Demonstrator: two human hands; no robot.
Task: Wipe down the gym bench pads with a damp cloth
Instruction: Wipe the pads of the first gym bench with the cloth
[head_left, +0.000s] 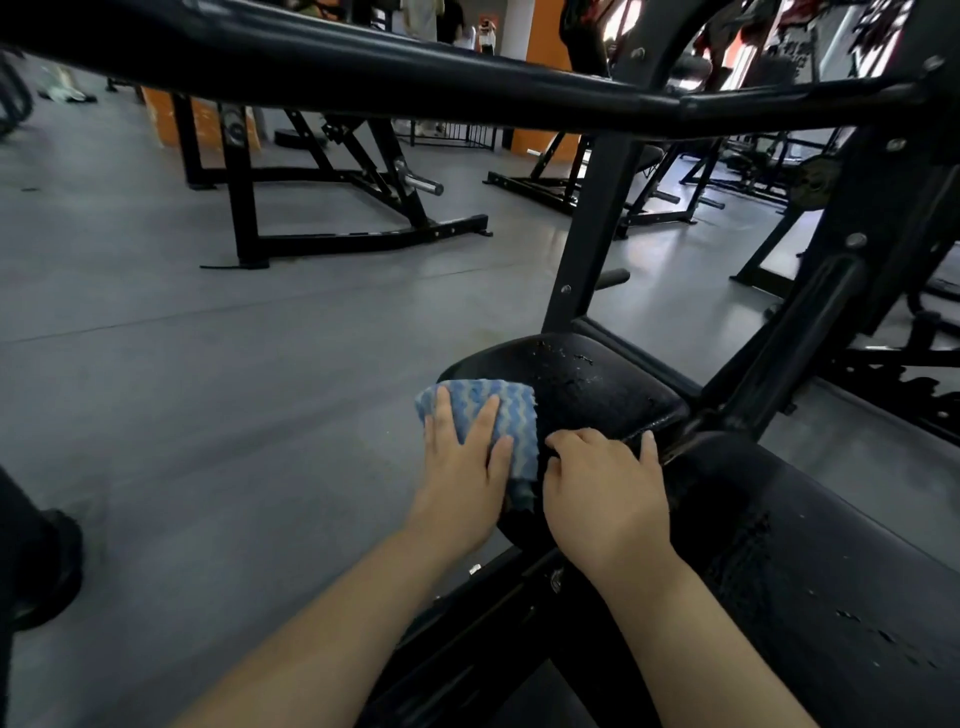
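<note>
Head view only: left hand (465, 457) lies flat with fingers straight and spread, pressing a blue-and-white wavy-striped woven cloth (511, 415) onto the near-left edge of the small black vinyl seat pad (587, 379). Cloth is folded, draped over the pad's rounded rim, one corner hanging down the side. Right hand (605, 483) sits just beside it, fingers loosely bent over the pad's near edge, thumb out toward the gap before the long black vinyl back pad (810, 561); probably bracing, not gripping, though the fingertips are partly hidden by the knuckles.

Key relation: unwiped seat surface runs away from the cloth, forward and to the right, so the left hand is the one placed to sweep across it. The back pad's long axis runs toward bottom right, nearer the right hand.

Seat pad vinyl is cracked and flaking, pale specks across the top; back pad shows similar peeling. Black steel frame bar (467, 78) crosses overhead; grey floor (208, 364) around.
</note>
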